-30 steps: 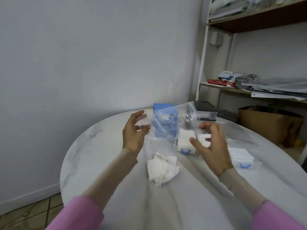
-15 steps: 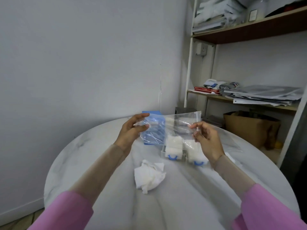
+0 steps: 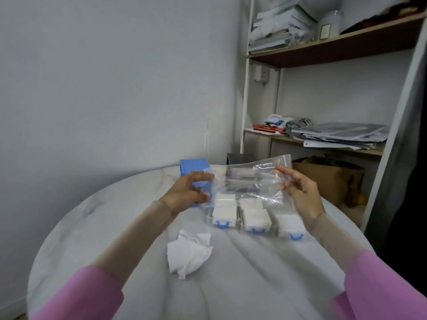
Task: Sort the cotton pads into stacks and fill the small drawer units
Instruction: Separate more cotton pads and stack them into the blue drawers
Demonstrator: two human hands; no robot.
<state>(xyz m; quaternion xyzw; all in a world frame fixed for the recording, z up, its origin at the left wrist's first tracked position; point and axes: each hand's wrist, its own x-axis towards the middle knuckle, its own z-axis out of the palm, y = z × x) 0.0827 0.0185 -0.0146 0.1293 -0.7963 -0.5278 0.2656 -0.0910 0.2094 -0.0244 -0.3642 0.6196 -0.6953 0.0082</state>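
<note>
Two hands (image 3: 184, 192) (image 3: 302, 195) on unlabelled clear bag (image 3: 249, 181)

Marble table (image 3: 97, 227) under drawers (image 3: 254, 221), tissue (image 3: 188, 252)

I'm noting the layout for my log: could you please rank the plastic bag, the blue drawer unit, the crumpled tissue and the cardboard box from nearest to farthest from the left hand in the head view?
1. Plastic bag: pinched by the left hand.
2. Blue drawer unit: just behind that hand.
3. Crumpled tissue: on the table, nearer the person.
4. Cardboard box: off the table, far right under the shelves.
</note>
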